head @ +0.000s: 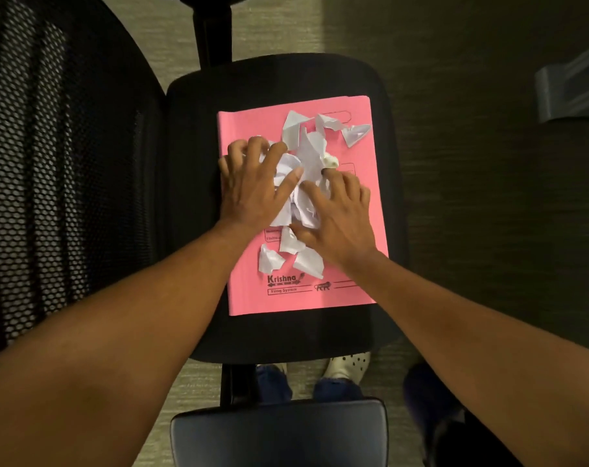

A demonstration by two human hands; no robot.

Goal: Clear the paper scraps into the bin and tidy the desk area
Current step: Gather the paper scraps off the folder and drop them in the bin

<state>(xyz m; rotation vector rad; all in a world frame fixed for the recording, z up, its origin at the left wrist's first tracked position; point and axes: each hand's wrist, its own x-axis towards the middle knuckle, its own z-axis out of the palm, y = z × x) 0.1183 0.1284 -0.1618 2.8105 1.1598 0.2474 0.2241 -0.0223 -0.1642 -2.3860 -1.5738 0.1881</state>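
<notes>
Both hands, the left hand [252, 187] and right hand [337, 217], cup loosely around the white paper scraps [303, 170] heaped on the pink folder [246, 298] on the chair seat [192, 230], gathering them; next they need closing, lifting binward, though stray bits remain.

The hands [296, 200] hide part of the paper scraps [306, 156].

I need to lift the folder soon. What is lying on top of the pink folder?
Torn white paper scraps lie on the pink folder. The left hand and right hand press on the pile, hiding some scraps.
</notes>
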